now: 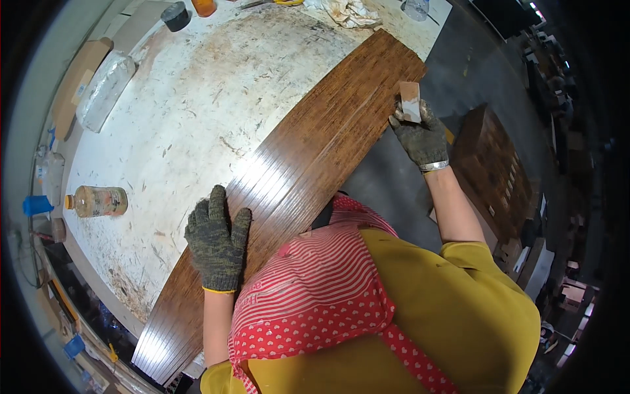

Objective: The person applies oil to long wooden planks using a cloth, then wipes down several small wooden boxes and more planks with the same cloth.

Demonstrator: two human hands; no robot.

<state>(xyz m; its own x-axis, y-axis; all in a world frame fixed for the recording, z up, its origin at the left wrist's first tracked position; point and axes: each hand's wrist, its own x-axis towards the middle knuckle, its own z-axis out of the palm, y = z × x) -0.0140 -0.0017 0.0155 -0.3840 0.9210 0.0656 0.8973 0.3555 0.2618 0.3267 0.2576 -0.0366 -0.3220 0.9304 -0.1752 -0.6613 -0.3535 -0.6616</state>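
Glossy brown board (315,144) slants along your side of the worktable (184,111), whose white top is scuffed and brown-stained. Your gloved left hand (220,243) lies over the board's left edge, fingers extended. Your gloved right hand (420,134) grips a small brown-and-white block (410,104) by the far right edge. Bottle (100,201) on its side, left; crumpled cloth (348,12) far side. Brown stack (495,174) stands on grey floor (384,187), right.
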